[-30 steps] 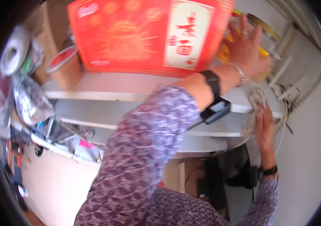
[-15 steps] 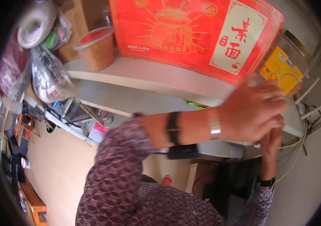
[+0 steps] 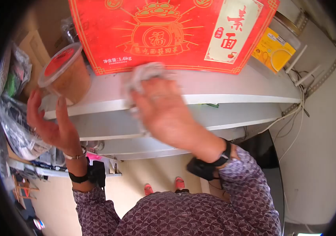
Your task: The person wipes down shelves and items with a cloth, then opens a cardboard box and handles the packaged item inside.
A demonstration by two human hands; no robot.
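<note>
My right hand (image 3: 164, 112) presses a crumpled pale cloth (image 3: 150, 72) onto the upper white shelf (image 3: 203, 84), just in front of a large red noodle box (image 3: 152, 35). Motion blurs the cloth and the fingers. Off to the left, my left hand (image 3: 53, 128) is raised with fingers spread and nothing in it. Its fingertips are at the lower edge of a lidded plastic tub (image 3: 71, 80) with brownish contents; I cannot tell if they touch it.
A yellow packet (image 3: 274, 49) stands right of the box, near white antennas (image 3: 308, 74) and loose cables (image 3: 302, 106). More shelves (image 3: 144, 149) lie below. Plastic bags (image 3: 16, 122) hang at left. A dark glossy panel (image 3: 260, 157) is at lower right.
My left hand has gone from the far right, beside the yellow packet, to the tub at left. My right hand has moved up and left onto the shelf, and the cloth now shows.
</note>
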